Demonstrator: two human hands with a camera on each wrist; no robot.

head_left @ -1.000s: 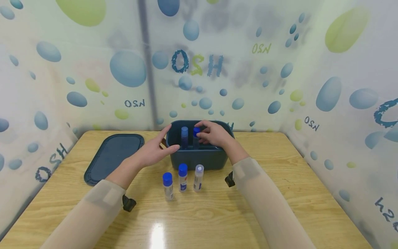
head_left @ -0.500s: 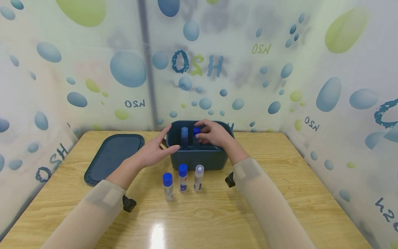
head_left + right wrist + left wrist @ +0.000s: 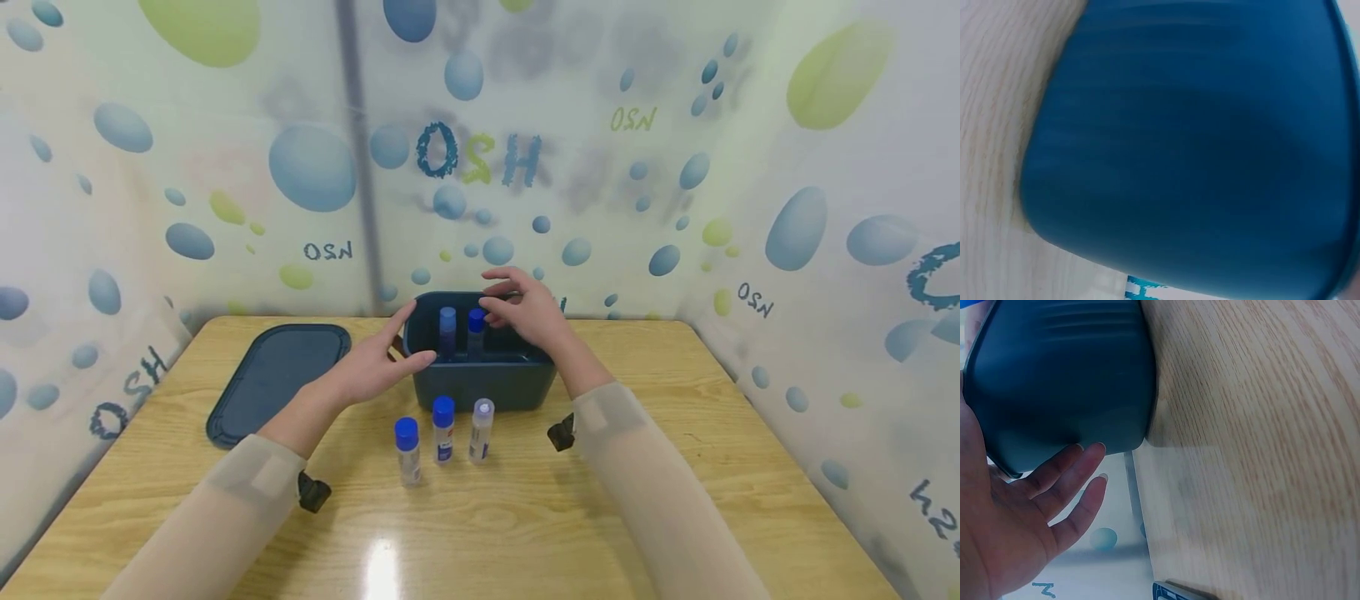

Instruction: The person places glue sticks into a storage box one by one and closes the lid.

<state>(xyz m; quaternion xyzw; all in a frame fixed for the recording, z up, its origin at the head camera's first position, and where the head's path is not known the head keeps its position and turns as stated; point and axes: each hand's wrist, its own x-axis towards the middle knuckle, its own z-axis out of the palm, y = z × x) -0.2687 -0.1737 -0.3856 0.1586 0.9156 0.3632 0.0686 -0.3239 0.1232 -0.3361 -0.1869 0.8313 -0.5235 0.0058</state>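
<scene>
The right hand (image 3: 531, 310) has just come up off the dark-blue-capped tube (image 3: 476, 323) it was pinching by the cap, and its fingers are spread loosely a little above and to the right, holding nothing. That tube now stands upright on its own in the dark plastic bin (image 3: 483, 387), just right of the light-blue-capped tube (image 3: 447, 333), so I'd judge its placing done: two tubes in, three outside. The left hand (image 3: 369, 367) hasn't shifted; it lies across the bin's left end, fingers extended and well apart from the thumb, which rests at the near rim, steadying more than gripping, I'd say.

On the wooden table (image 3: 480, 533), on the near side of the bin, three more stand upright: the left blue-capped tube (image 3: 408, 462), the middle blue-capped tube (image 3: 444, 437), and the pale-topped tube (image 3: 481, 437) on the right. A flat dark lid (image 3: 277, 367) lies far left.

As for writing, the middle tube's label shows red and blue, but I can't make out a brand on any of them. The patterned curtain (image 3: 600, 192) behind carries big letters (image 3: 437, 150), seemingly H2O running backwards, repeated smaller here and there
</scene>
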